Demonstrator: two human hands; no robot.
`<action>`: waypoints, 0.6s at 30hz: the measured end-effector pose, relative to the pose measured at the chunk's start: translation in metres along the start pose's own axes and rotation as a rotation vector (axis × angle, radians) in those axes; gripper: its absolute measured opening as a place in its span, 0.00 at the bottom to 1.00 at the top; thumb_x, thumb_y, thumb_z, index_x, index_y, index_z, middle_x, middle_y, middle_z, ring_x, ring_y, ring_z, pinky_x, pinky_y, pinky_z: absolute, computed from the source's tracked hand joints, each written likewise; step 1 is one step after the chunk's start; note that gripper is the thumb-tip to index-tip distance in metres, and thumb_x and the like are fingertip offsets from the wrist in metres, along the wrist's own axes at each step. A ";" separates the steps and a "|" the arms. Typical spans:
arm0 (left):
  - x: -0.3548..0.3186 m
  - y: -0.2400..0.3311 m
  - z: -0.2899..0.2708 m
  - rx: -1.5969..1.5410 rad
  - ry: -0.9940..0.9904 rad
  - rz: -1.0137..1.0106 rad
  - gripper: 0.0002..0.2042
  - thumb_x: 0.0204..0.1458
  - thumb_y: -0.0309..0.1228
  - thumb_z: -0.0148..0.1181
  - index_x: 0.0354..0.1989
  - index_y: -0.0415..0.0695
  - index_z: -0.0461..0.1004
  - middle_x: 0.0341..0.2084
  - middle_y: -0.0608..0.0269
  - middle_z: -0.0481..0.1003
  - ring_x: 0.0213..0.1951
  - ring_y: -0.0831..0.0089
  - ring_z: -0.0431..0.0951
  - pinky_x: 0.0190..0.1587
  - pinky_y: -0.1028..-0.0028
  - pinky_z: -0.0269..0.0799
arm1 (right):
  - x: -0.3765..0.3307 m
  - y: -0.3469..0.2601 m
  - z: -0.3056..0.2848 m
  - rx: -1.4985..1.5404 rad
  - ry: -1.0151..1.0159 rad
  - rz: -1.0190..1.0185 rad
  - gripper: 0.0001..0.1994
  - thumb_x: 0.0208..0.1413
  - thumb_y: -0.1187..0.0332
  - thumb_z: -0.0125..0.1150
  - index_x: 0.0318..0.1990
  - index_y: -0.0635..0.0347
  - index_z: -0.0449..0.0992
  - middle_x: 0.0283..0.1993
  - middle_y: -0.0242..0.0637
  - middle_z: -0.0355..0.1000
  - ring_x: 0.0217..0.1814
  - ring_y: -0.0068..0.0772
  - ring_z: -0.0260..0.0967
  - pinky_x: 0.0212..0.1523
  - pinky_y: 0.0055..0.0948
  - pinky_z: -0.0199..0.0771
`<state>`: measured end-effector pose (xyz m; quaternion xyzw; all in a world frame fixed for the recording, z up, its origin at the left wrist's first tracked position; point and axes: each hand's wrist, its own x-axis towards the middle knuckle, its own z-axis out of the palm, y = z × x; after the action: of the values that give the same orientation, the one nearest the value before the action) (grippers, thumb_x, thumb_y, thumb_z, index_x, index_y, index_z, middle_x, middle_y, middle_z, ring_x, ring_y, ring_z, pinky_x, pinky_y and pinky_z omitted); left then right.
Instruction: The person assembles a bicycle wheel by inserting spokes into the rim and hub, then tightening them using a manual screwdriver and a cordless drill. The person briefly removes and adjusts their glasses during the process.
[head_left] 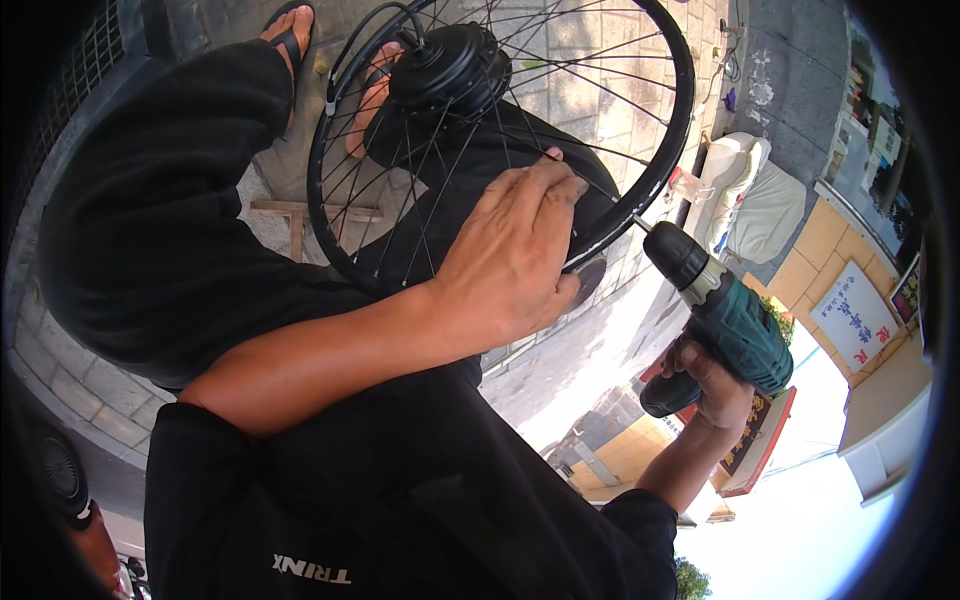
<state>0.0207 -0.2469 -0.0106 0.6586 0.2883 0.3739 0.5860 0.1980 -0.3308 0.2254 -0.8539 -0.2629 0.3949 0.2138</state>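
Two hands: both mine, one on the wheel, one on the drill.
Wheel (pixel 668 160): a black spoked bicycle wheel, the biggest thing before me, standing across my lap with its rim running from the upper middle down to my knees.
Hub (pixel 448 68): a fat black motor hub in the wheel's centre, a black cable looping off its left side.
Lap: my black trousers (pixel 150 200) carry the wheel; its lower rim rests against them.
Left hand (pixel 510 255): laid flat over the spokes at the lower right of the wheel, fingers spread and curled onto the rim, gripping the wheel to steady it.
Right hand (pixel 705 385): clenched round the handle of the drill, off the right edge of the wheel.
Drill (pixel 730 320): teal and black cordless drill, tilted, its bit touching the outer edge of the rim at the right side.
Feet: my bare feet in sandals (pixel 290 35) on the grey paving, seen behind the wheel's top left.
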 end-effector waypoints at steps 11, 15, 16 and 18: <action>-0.002 -0.001 0.001 -0.027 0.012 -0.021 0.35 0.44 0.24 0.68 0.64 0.29 0.63 0.63 0.34 0.65 0.65 0.39 0.67 0.71 0.51 0.60 | 0.000 -0.005 0.001 -0.006 0.013 0.014 0.22 0.48 0.80 0.68 0.54 0.72 0.77 0.30 0.38 0.77 0.27 0.31 0.75 0.31 0.29 0.76; -0.002 0.000 0.001 -0.013 0.010 -0.015 0.35 0.44 0.25 0.68 0.64 0.29 0.63 0.63 0.33 0.65 0.65 0.39 0.67 0.71 0.51 0.60 | 0.001 -0.004 0.000 -0.009 -0.005 0.012 0.22 0.49 0.79 0.69 0.54 0.71 0.76 0.31 0.38 0.77 0.27 0.31 0.76 0.31 0.29 0.76; -0.002 -0.001 0.001 -0.009 0.009 -0.014 0.35 0.44 0.25 0.67 0.64 0.29 0.63 0.63 0.33 0.65 0.65 0.39 0.67 0.71 0.51 0.60 | 0.001 -0.004 0.000 -0.009 -0.006 0.012 0.22 0.49 0.79 0.69 0.54 0.72 0.76 0.30 0.38 0.77 0.27 0.32 0.76 0.31 0.29 0.76; -0.002 -0.002 0.002 -0.020 0.007 -0.011 0.35 0.44 0.25 0.68 0.64 0.29 0.63 0.63 0.33 0.65 0.65 0.39 0.67 0.71 0.50 0.60 | 0.001 -0.003 0.000 -0.009 -0.007 0.011 0.22 0.49 0.79 0.69 0.54 0.72 0.76 0.30 0.38 0.77 0.27 0.32 0.76 0.31 0.30 0.76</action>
<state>0.0210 -0.2496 -0.0127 0.6498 0.2900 0.3757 0.5937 0.1973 -0.3275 0.2265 -0.8549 -0.2610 0.3978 0.2069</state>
